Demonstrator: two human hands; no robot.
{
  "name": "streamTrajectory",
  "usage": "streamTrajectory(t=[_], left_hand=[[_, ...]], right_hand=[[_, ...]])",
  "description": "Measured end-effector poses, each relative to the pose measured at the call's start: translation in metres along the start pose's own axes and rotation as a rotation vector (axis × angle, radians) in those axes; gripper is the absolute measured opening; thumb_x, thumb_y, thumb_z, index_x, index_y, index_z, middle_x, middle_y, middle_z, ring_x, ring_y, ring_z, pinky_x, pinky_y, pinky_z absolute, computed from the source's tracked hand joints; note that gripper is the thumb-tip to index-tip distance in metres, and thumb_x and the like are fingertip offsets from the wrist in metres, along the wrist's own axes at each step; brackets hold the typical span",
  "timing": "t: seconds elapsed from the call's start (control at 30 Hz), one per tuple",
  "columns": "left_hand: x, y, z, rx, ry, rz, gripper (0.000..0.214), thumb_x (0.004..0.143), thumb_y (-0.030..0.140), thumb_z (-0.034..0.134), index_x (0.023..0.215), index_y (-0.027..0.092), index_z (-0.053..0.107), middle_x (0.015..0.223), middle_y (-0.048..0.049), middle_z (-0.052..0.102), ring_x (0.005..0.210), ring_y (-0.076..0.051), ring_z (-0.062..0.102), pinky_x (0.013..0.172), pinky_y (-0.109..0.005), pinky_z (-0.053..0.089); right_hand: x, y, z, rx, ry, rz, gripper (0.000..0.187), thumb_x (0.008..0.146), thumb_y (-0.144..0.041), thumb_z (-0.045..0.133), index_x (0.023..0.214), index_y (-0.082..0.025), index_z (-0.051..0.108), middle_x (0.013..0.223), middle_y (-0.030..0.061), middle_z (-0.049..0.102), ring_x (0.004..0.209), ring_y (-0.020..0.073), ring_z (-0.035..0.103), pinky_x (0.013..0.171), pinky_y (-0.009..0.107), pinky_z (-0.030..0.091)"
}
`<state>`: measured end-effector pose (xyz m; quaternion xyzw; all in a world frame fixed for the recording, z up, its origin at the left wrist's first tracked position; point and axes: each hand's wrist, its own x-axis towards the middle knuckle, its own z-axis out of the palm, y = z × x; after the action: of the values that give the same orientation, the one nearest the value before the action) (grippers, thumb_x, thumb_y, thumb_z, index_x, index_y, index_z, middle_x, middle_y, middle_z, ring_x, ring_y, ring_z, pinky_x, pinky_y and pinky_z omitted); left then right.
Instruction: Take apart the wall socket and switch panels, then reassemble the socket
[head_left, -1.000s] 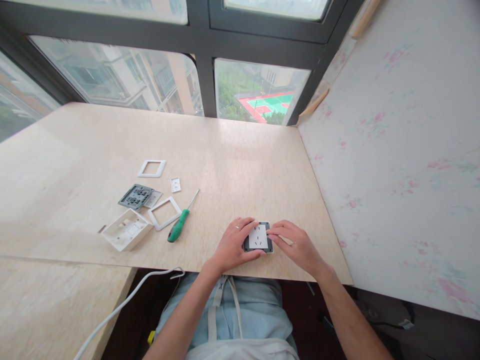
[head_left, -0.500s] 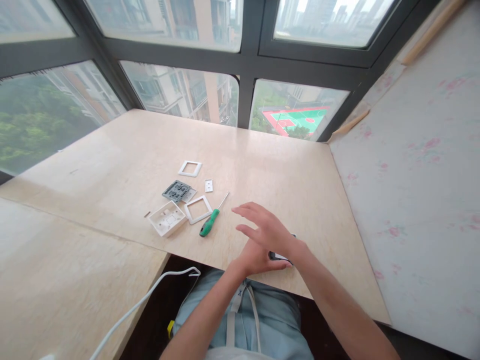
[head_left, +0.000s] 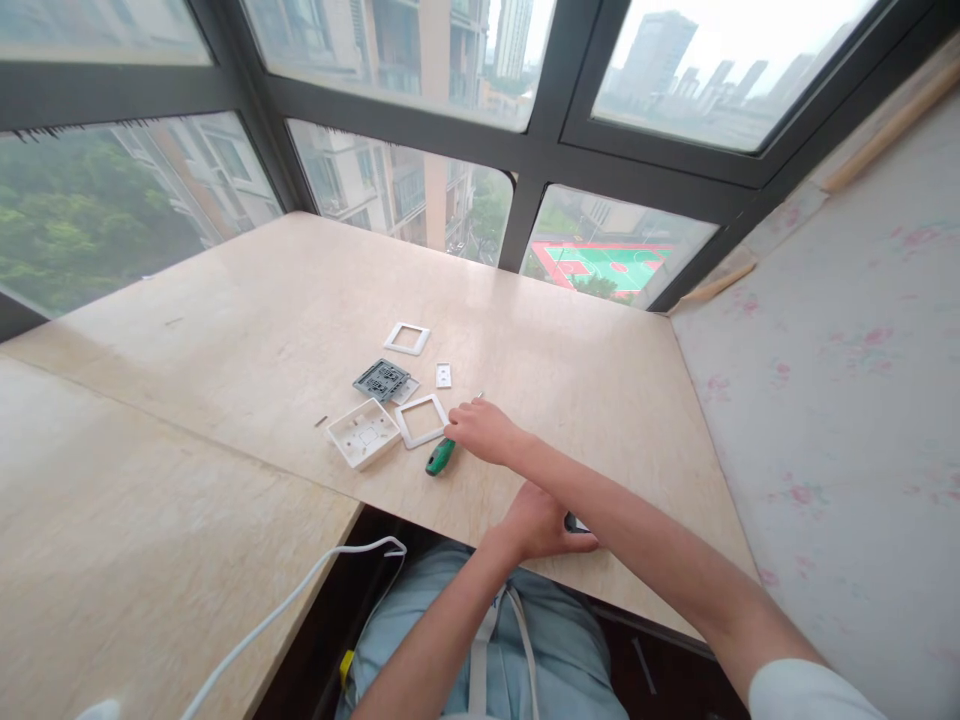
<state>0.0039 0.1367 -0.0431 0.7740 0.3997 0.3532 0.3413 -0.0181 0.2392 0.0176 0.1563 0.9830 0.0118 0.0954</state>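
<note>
My right hand (head_left: 481, 430) reaches left across my left arm and closes over the green-handled screwdriver (head_left: 441, 456), whose green end pokes out below the fingers. My left hand (head_left: 541, 525) rests near the table's front edge, curled over the socket module (head_left: 576, 523); only a dark corner of it shows. A white frame (head_left: 421, 421) lies just left of my right hand, touching nothing I hold.
On the beige table (head_left: 262, 320) lie a white back box (head_left: 364, 433), a grey switch module (head_left: 382, 380), a second white frame (head_left: 406, 339) and a small white piece (head_left: 444, 375). A white cable (head_left: 300, 590) hangs below the table edge. A flowered wall (head_left: 847, 400) stands right.
My right hand left the socket module and moved left onto the screwdriver. My left hand stayed on the socket. The head camera swung up and to the left.
</note>
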Motion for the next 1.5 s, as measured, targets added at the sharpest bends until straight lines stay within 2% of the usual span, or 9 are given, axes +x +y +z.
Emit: streamTrajectory(t=[0.2, 0.37, 0.5, 0.67, 0.77, 0.93, 1.13, 1.33, 1.5], left_hand=[[0.001, -0.007, 0.004, 0.021, 0.041, 0.058, 0.052, 0.076, 0.047, 0.073, 0.117, 0.017, 0.062, 0.122, -0.0106, 0.066, 0.111, -0.032, 0.061, 0.098, -0.043, 0.047], [0.002, -0.009, 0.007, 0.042, 0.036, 0.05, 0.054, 0.074, 0.049, 0.075, 0.115, 0.016, 0.063, 0.118, -0.0115, 0.067, 0.109, -0.033, 0.062, 0.098, -0.044, 0.047], [0.002, -0.01, 0.008, 0.072, 0.028, 0.063, 0.063, 0.074, 0.059, 0.074, 0.119, 0.017, 0.061, 0.123, -0.0123, 0.065, 0.116, -0.034, 0.058, 0.102, -0.046, 0.044], [0.003, -0.009, 0.006, 0.129, 0.003, 0.066, 0.07, 0.073, 0.061, 0.075, 0.127, 0.019, 0.057, 0.126, -0.0111, 0.061, 0.117, -0.03, 0.055, 0.106, -0.045, 0.04], [0.003, -0.009, 0.005, 0.129, -0.014, 0.076, 0.074, 0.075, 0.058, 0.075, 0.135, 0.022, 0.05, 0.134, -0.0104, 0.055, 0.121, -0.028, 0.052, 0.11, -0.044, 0.036], [0.002, -0.011, 0.006, 0.143, -0.031, 0.056, 0.074, 0.078, 0.059, 0.072, 0.137, 0.021, 0.048, 0.138, -0.0109, 0.052, 0.125, -0.028, 0.049, 0.112, -0.045, 0.034], [0.002, -0.01, 0.005, 0.172, -0.043, 0.046, 0.071, 0.08, 0.055, 0.071, 0.137, 0.021, 0.048, 0.14, -0.0116, 0.051, 0.129, -0.028, 0.047, 0.114, -0.046, 0.033], [0.002, -0.01, 0.005, 0.218, -0.057, 0.027, 0.07, 0.082, 0.054, 0.07, 0.139, 0.021, 0.047, 0.142, -0.0117, 0.05, 0.132, -0.028, 0.046, 0.115, -0.048, 0.033], [0.002, -0.012, 0.006, 0.229, -0.06, 0.035, 0.07, 0.083, 0.055, 0.068, 0.14, 0.021, 0.046, 0.144, -0.0119, 0.048, 0.134, -0.028, 0.044, 0.116, -0.047, 0.033]], right_hand=[[0.002, 0.003, 0.01, -0.015, 0.066, -0.103, 0.019, 0.095, -0.012, 0.052, 0.084, -0.013, 0.067, 0.096, 0.0111, 0.064, 0.092, 0.0235, 0.057, 0.073, 0.035, 0.037], [-0.013, 0.007, 0.016, 0.066, 0.249, -0.094, 0.01, 0.095, -0.016, 0.056, 0.089, -0.015, 0.063, 0.097, 0.0086, 0.065, 0.086, 0.0202, 0.056, 0.071, 0.033, 0.035], [-0.042, 0.015, 0.013, 0.21, 0.482, 0.053, 0.01, 0.095, -0.026, 0.059, 0.097, -0.016, 0.059, 0.097, 0.0074, 0.065, 0.084, 0.0188, 0.058, 0.072, 0.032, 0.039], [-0.096, 0.03, 0.002, 0.406, 0.778, 0.333, 0.02, 0.104, -0.032, 0.041, 0.096, -0.016, 0.051, 0.083, 0.0049, 0.059, 0.069, 0.0144, 0.06, 0.064, 0.028, 0.045], [-0.132, 0.03, -0.003, 0.702, 0.945, 0.458, 0.025, 0.103, -0.039, 0.044, 0.094, -0.017, 0.053, 0.075, 0.0003, 0.058, 0.056, 0.0113, 0.059, 0.058, 0.027, 0.045], [-0.184, 0.019, -0.005, 1.075, 1.168, 0.585, 0.027, 0.098, -0.044, 0.053, 0.097, -0.017, 0.055, 0.094, 0.0039, 0.067, 0.053, 0.0096, 0.062, 0.056, 0.028, 0.047], [-0.236, 0.001, 0.004, 1.216, 1.195, 0.688, 0.037, 0.094, -0.043, 0.061, 0.12, -0.018, 0.054, 0.095, 0.0073, 0.071, 0.057, 0.0144, 0.065, 0.057, 0.032, 0.053], [-0.259, -0.026, 0.025, 1.004, 1.283, 0.654, 0.012, 0.098, -0.029, 0.055, 0.1, -0.019, 0.061, 0.095, 0.0062, 0.069, 0.063, 0.0116, 0.062, 0.06, 0.028, 0.053], [-0.268, -0.037, 0.047, 0.968, 1.241, 0.661, 0.01, 0.1, -0.021, 0.051, 0.104, -0.02, 0.059, 0.1, 0.0056, 0.065, 0.07, 0.0117, 0.061, 0.065, 0.027, 0.054]])
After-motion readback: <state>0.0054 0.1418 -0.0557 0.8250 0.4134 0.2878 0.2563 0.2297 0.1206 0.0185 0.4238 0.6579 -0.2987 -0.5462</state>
